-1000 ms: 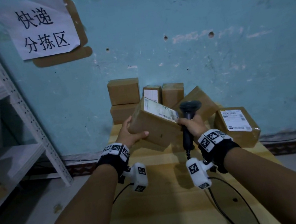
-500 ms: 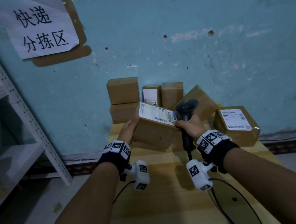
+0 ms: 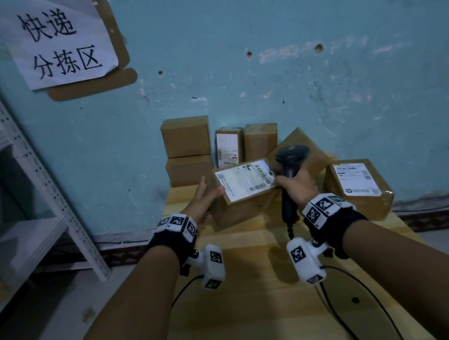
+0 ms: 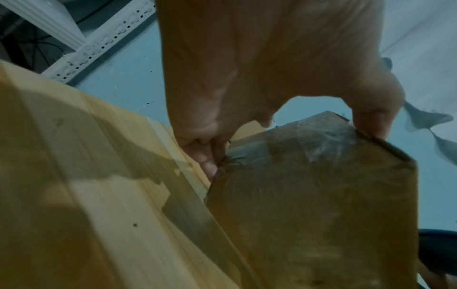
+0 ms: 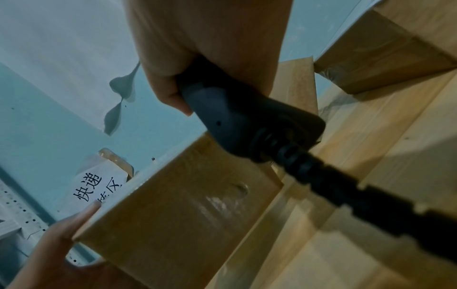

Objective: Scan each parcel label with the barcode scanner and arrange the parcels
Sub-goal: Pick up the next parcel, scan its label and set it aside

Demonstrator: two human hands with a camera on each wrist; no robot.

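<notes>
Change: I turned the parcel (image 3: 243, 196) flat – its label (image 3: 245, 179) now faces up, above the surface (image 3: 265, 294) | left hand (image 3: 203, 203) grasps its left end | right hand (image 3: 296, 188) clenched round the scanner (image 3: 290, 171), head just beside the label | meaning: ready to scan.

A scuffed, pitted turquoise plaster wall (image 3: 319, 74) carries a white paper sign with black Chinese characters (image 3: 61, 40). A white perforated metal shelving rack (image 3: 28, 170) stands left on grey concrete floor (image 3: 65, 324); the light is dim.
</notes>
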